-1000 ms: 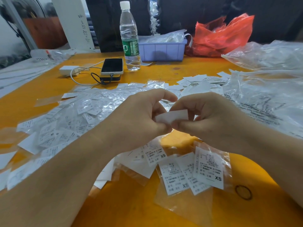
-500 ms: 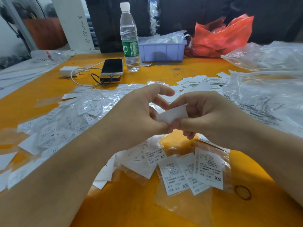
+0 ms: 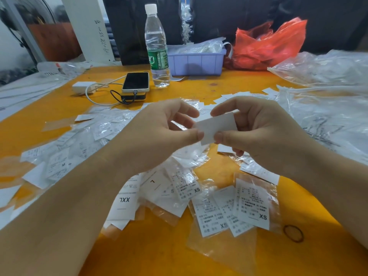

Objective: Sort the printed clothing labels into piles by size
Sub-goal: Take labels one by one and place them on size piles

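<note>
Orange desk (image 3: 199, 255) lay strewn with bagged labels, an XS pile (image 3: 235, 208) near its front edge. Above the middle, the left hand (image 3: 159, 136) and right hand (image 3: 264, 132) each pinched one blank-faced label (image 3: 217, 127) between thumb and curled fingers.

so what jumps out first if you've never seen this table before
Both hands, left hand and right hand, meet mid-frame, pinching one blank-faced white label above the orange table. Below them lie bagged XS labels, with a wide litter of bagged labels spreading to the left. At the back stand a water bottle and a red bag.
</note>
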The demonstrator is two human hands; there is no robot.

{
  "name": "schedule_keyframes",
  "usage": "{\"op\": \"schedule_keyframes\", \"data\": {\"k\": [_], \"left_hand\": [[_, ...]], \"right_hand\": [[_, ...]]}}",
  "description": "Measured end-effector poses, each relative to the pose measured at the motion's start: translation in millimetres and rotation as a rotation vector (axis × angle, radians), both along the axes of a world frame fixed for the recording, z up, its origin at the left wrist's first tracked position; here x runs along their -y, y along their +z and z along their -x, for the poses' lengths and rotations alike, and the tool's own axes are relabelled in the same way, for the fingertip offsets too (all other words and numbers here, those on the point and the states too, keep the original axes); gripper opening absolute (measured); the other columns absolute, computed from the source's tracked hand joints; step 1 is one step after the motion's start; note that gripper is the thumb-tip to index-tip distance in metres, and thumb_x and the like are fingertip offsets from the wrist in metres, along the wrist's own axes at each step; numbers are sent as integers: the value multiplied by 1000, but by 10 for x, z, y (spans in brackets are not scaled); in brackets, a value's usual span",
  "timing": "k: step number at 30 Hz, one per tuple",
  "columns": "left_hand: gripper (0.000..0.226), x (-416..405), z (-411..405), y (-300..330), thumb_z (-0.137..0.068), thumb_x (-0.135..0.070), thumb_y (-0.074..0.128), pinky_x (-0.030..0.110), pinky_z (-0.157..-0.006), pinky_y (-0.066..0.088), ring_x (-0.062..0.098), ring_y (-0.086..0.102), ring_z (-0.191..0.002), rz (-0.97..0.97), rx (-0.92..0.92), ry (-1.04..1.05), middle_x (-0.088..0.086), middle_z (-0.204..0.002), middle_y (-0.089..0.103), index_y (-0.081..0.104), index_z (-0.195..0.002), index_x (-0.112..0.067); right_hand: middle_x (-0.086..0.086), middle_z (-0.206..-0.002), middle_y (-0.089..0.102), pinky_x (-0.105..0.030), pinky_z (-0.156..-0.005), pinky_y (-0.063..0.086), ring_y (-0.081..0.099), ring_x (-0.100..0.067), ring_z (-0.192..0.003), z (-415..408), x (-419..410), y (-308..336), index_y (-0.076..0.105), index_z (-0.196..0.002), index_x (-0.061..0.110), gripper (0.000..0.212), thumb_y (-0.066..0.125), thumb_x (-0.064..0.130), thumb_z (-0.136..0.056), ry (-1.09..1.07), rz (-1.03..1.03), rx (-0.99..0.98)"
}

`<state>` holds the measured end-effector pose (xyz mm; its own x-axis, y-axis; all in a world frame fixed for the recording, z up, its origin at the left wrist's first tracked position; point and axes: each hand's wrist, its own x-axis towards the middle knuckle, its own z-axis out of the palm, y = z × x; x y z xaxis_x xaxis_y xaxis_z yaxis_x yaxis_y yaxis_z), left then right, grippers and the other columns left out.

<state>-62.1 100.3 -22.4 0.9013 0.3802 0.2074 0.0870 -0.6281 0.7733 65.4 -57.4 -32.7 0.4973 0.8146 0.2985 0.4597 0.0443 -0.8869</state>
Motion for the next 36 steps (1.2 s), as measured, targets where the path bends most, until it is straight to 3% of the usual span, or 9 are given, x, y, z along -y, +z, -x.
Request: {"op": "schedule_keyframes", "data": {"k": [3, 8, 16, 19, 23, 29, 36], "left_hand": [[5, -11, -1, 13, -86, -27, 69, 19, -65, 57, 5, 68, -71, 50, 20, 25, -10, -80, 73, 71, -91, -26], [8, 7, -14, 18, -90, -22, 66, 16, -63, 56, 5, 67, -68, 69, 18, 32, -9, -74, 72, 72, -84, -23], [10, 26, -18, -4, -90, -26, 65, 28, -68, 58, 9, 66, -69, 19, 53, 67, -9, -74, 71, 70, -82, -27], [11, 38, -19, -6, -91, -26, 64, 26, -65, 56, 8, 65, -69, -4, 58, 74, -10, -74, 71, 70, -82, -27], [11, 60, -18, -4, -91, -26, 64, 25, -65, 55, 4, 64, -67, -35, 64, 72, -13, -72, 70, 69, -81, -28], [12, 65, -27, -6, -91, -27, 63, 25, -66, 54, 3, 63, -69, -45, 65, 78, -15, -73, 69, 69, -81, -28], [15, 79, -34, -27, -92, -25, 63, 16, -60, 50, 2, 62, -66, -22, 80, 59, -11, -73, 70, 68, -77, -28]], "right_hand": [[-1, -75, 73, -24, -48, 49, 56, -11, -49, -11, 9, 10, 63, -100, 25, 35, 72, -2, -80, -61, -8, 8], [1, -77, 74, -21, -49, 49, 60, -13, -52, 17, 12, 17, 64, -100, 25, 33, 73, 0, -80, -68, 18, 57], [1, -75, 73, -21, -52, 50, 62, -17, -56, 49, 15, 26, 64, -100, 26, 31, 73, 3, -82, -28, 56, 86], [0, -76, 72, -25, -53, 52, 64, -22, -58, 54, 18, 22, 63, -101, 26, 31, 73, 3, -82, -26, 60, 98], [-2, -76, 73, -39, -56, 54, 65, -32, -64, 64, 18, 17, 63, -102, 25, 33, 73, 2, -82, -25, 61, 113], [0, -79, 74, -49, -64, 58, 70, -25, -69, 67, 27, 45, 62, -103, 27, 35, 74, 2, -81, -18, 76, 133], [-3, -71, 71, -25, -51, 49, 60, -16, -53, 70, 7, -7, 62, -102, 25, 32, 72, 3, -83, 7, 77, 118]]}}
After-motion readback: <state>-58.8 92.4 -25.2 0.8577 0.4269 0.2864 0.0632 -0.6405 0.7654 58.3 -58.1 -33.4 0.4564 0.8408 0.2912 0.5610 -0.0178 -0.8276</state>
